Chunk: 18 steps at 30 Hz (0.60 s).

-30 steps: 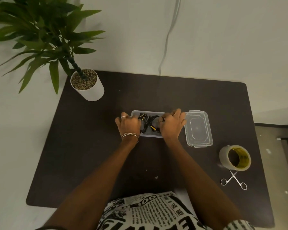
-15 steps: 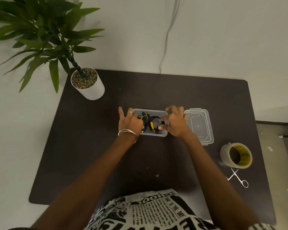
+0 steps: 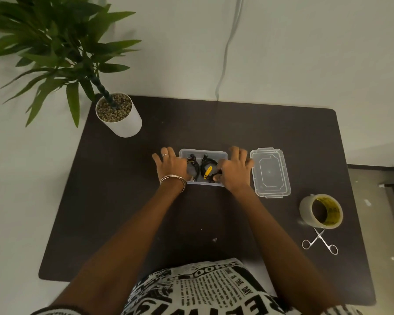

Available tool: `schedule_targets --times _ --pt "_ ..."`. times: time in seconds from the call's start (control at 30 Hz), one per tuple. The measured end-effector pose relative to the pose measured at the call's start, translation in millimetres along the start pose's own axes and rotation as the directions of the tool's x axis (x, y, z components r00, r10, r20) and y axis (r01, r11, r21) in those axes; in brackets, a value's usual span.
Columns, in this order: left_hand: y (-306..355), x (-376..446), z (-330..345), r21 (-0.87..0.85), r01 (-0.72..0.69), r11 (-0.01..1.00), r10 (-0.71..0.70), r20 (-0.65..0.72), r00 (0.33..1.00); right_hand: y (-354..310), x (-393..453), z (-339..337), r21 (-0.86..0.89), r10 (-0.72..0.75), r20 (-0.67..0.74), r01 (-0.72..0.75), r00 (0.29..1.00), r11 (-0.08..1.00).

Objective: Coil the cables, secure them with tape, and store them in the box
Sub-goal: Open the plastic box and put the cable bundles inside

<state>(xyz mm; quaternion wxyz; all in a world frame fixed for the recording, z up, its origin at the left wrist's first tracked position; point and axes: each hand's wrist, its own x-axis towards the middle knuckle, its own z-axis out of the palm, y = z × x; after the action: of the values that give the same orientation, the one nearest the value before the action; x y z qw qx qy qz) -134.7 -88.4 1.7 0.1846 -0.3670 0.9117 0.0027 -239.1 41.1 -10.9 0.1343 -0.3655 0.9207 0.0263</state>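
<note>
Two hands flank box point(image 3: 204, 153), coiled cables point(image 3: 200, 167) inside – right fingers point(image 3: 216, 177) touching them

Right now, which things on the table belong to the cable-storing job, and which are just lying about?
Job: cables in the clear box; lid; tape roll; scissors; left hand and right hand at the box.

Lying about: potted plant; wall cord.
</note>
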Motion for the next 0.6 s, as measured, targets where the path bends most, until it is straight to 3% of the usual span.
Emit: schedule_targets --times 0.13,0.23,0.37,0.43,0.5,0.57,0.6 --pt "-3 3 2 -0.099 0.052 0.994 -0.038 0.130 0.991 -2 -2 4 0.084 0.068 0.046 -0.072 0.997 0.994" --pt "-9 -2 -6 -0.271 0.122 0.955 -0.066 0.209 0.976 5 -1 3 0.279 0.109 0.125 -0.140 0.986 0.950" --pt "-13 -19 -19 -0.509 0.210 0.835 -0.254 -0.019 0.967 26 -8 -4 0.717 0.128 0.021 -0.105 0.991 0.690" --pt "-7 -26 -23 -0.648 0.139 0.749 -0.322 -0.172 0.931 43 -18 -14 0.791 0.206 0.028 -0.147 0.978 0.594" --pt "7 -33 -28 -0.759 -0.078 0.646 -0.254 -0.311 0.916 66 -28 -19 0.806 0.335 0.030 -0.221 0.942 0.549" --pt "32 -44 -29 -0.849 -0.220 0.481 -0.149 -0.327 0.933 90 -37 -16 0.796 0.484 0.042 -0.322 0.874 0.512" --pt "48 -51 -27 -0.882 -0.224 0.414 -0.080 -0.280 0.957 100 -41 -15 0.794 0.557 0.054 -0.374 0.829 0.480"
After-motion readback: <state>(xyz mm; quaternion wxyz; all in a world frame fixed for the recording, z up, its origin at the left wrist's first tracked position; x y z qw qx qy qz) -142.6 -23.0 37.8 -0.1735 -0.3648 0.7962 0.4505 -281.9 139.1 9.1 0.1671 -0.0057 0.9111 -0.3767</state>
